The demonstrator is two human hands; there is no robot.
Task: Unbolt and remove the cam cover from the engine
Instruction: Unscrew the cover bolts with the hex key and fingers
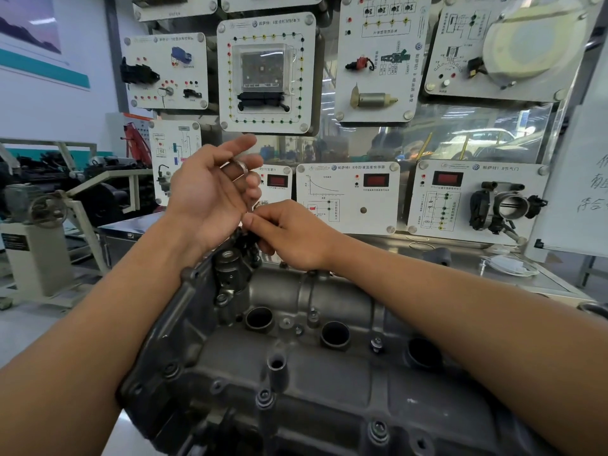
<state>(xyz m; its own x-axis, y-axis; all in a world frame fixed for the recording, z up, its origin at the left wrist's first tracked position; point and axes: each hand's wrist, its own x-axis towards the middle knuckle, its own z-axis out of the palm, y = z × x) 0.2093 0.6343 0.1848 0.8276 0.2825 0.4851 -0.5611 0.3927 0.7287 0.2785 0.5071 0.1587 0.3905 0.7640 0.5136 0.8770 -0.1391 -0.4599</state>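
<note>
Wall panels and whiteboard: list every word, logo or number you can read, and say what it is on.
"帕萨特1 8冷却液温度传感器", beside a VW logo: top of the graph panel.
"帕萨特1 8节气门", beside a VW logo: top of the throttle panel.
Heading on the clear-box panel, other headings and diagram labels: too small or blurred.
Whiteboard handwriting: cut off, unreadable.
Red displays: no digits legible.

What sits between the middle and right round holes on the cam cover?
A single bolt, standing in the cam cover between the middle hole and the right hole; the head view shows it.
</note>
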